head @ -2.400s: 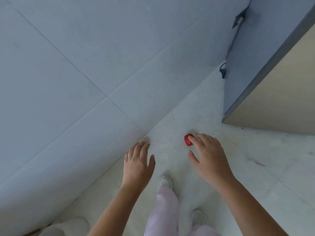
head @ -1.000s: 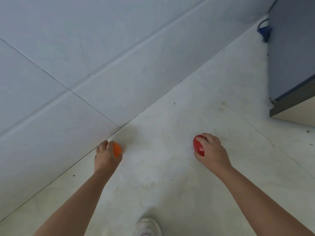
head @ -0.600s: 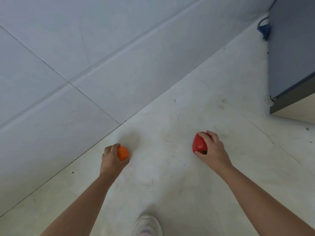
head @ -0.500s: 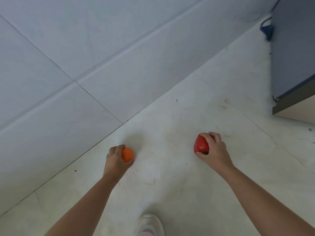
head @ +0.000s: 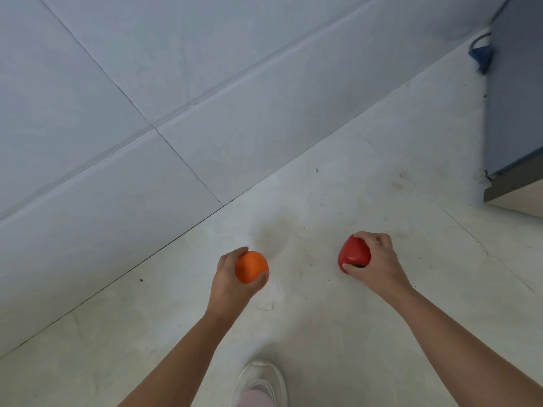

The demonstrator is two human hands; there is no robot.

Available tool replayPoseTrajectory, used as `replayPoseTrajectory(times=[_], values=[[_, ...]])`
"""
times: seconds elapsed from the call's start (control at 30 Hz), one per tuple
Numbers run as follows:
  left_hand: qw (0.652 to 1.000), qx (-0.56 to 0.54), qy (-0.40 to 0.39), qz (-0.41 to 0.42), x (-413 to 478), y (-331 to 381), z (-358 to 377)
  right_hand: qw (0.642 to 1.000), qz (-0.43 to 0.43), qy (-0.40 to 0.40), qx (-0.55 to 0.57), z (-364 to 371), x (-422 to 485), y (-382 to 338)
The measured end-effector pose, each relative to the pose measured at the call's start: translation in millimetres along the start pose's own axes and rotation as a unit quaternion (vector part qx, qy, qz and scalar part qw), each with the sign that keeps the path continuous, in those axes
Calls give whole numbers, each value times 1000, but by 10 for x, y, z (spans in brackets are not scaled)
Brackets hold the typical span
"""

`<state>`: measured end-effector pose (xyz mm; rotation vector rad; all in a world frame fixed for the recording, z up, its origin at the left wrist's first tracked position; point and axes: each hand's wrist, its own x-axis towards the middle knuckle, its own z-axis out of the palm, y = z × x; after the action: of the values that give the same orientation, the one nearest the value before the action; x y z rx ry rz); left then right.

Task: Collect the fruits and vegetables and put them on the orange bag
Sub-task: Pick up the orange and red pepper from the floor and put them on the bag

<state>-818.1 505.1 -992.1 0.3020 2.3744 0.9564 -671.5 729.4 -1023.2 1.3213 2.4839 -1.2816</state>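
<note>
- Wall (head: 176, 113): pale tiles, running behind and to the left of both sets of fingers.
- Floor (head: 382, 171): pale and scuffed, lying beneath the fingers, with no produce showing on it.
- Cabinet (head: 517, 98): grey-blue, standing well to the right of the right fingers.
- Left hand (head: 226, 286): reaching forward over the floor. Its fingers (head: 235, 254) and thumb are curling round the orange and gripping it.
- Right hand (head: 379, 262): also reaching forward. Its fingers (head: 373, 239) are clamping over the top of the red fruit while the thumb is pressing from below.
- Shoe (head: 260, 380): white, standing below and between the two hands.
- Orange (head: 251, 267): round, sitting wholly inside the left fingers and looking clear of the floor.
- Red fruit (head: 354, 252): glossy, possibly a pepper, sitting inside the right fingers with a dark stem end facing down.
- Blue cord (head: 482, 57): lying far beyond the right fingers, beside the cabinet.
- Orange bag: not showing in this view.
- Step in hand: collecting appears done for these two pieces, and carrying is starting.
- Next move: probably turning to find the bag, keeping both grips firm on the smooth, rollable pieces, then opening the fingers low over it.
</note>
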Motion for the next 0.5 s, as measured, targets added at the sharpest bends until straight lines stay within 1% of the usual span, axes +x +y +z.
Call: replayPoseTrajectory(times=[0.07, 0.13, 0.23, 0.37, 0.5], values=[[1000, -13, -4, 11, -94, 125, -21, 999, -9, 16, 28, -81, -52, -89], [1000, -21, -12, 18, -186, 298, -66, 995, -4, 46, 83, -180, -170, -235], [999, -52, -15, 3, -373, 608, -181, 986, -3, 86, 144, -327, -446, -499], [996, -85, -17, -17, -674, 976, -384, 980, -15, 105, 169, -574, -834, -823], [995, -99, -15, -21, -995, 1381, -648, 977, -37, 112, 180, -994, -1169, -1198]])
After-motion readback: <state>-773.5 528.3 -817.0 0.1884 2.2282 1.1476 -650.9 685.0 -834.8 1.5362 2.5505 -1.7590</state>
